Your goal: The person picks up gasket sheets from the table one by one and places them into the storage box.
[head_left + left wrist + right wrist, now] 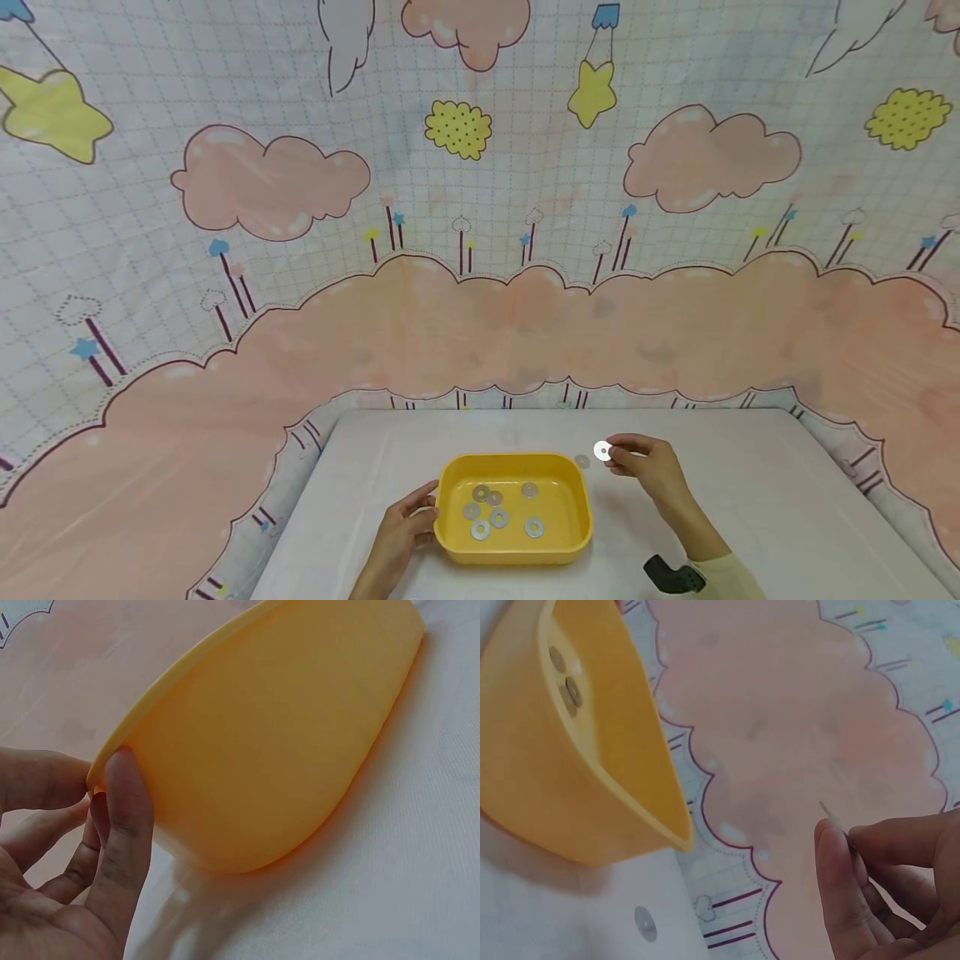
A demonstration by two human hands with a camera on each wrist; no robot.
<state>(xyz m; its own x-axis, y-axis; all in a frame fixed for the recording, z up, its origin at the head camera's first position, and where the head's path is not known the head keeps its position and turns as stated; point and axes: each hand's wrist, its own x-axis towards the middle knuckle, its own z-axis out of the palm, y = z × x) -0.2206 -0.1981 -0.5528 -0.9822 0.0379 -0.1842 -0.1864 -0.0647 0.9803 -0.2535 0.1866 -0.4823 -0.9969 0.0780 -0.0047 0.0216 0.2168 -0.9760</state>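
A yellow plastic tray (513, 557) with rounded corners holds several flat metal washers (498, 518) lying on its floor. At its left end my left hand (403, 523) grips the rim; in the left wrist view, the thumb (129, 817) presses the outer wall (270, 735) just under the edge. To the right of the tray, my right hand (647, 462) pinches one washer (602, 451) between thumb and fingertips, above the table. In the right wrist view that washer (829, 813) appears nearly edge-on. Another washer (582, 461) lies on the table by the tray's far right corner.
White cloth covers the table (360, 467). Behind it hangs a patterned curtain (495, 333) with pink clouds and yellow stars. A dark band (673, 575) sits on the right wrist, next to a pale sleeve (729, 578).
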